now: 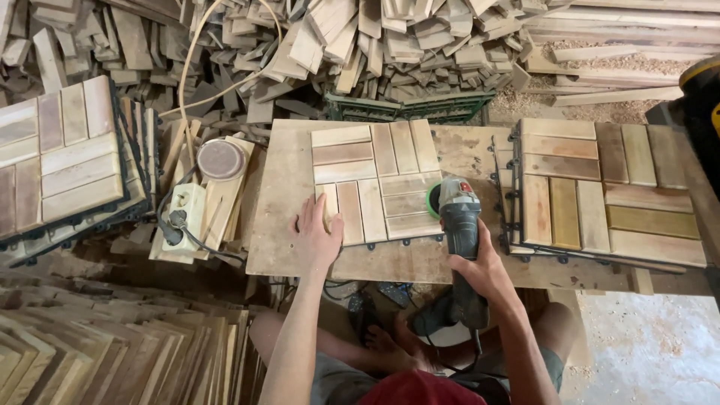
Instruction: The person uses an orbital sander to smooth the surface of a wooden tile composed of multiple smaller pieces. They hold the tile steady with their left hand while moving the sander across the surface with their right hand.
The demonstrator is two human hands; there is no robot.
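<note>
Fingers of the right hand [480, 266] are wrapped tight round the dark body of an angle grinder [459, 225], whose green disc end meets the right edge of a wooden slat tile [379, 180]; fingers of the left hand [315, 236] lie spread and flat, pressing on the tile's near left corner, closed on nothing; nearest the camera, the person's bare knees and feet show beneath the table [289, 225], with a red cap at the bottom edge; the table is a bare plywood board, dusty and scuffed, and the tile sits at its middle, slats laid in alternating blocks on a black plastic grid; just right of the grinder a second slat tile [607, 191] rests on the table, its slats darker and more varied in colour; left of the table a white socket block [184, 217] with a plugged black cable lies on wood offcuts, a round sanding disc [221, 159] beside it; farther left stands a stack of finished tiles [60, 161]; at the lower left lie rows of loose slats [112, 352]; beyond the table a green crate [409, 107] sits under a large heap of cut wood pieces [360, 41], with sawdust on the floor at the right.
</note>
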